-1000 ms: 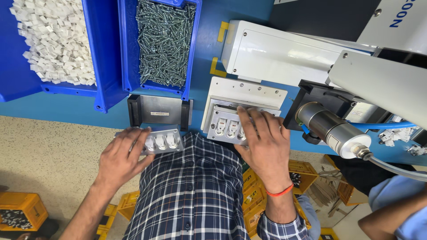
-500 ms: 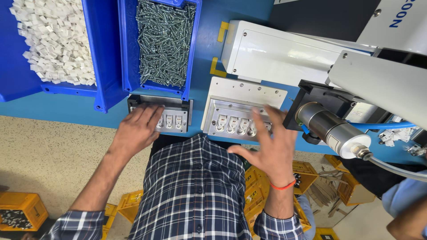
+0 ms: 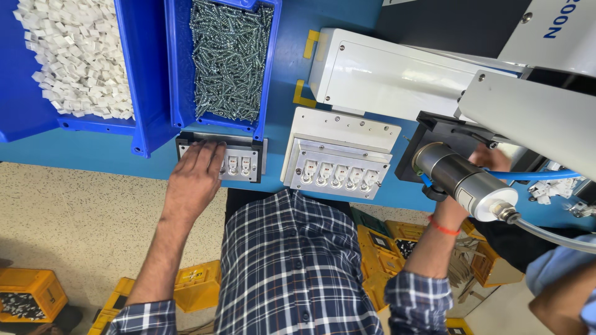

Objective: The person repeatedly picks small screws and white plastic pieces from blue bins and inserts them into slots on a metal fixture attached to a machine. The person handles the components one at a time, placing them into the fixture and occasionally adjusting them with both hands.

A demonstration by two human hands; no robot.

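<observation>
Two blue bins (image 3: pixel 146 124) on blue bench (image 3: pixel 81 152)

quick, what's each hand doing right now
Left hand: open, flat on the small fixture, holding nothing.
Right hand: mostly hidden behind the cylinder; cannot tell.

blue bench (image 3: pixel 149 162) w/ 2 blue bins (image 3: pixel 149 93), 2 fixture trays (image 3: pixel 338 155), white machine (image 3: pixel 397 74).
</observation>
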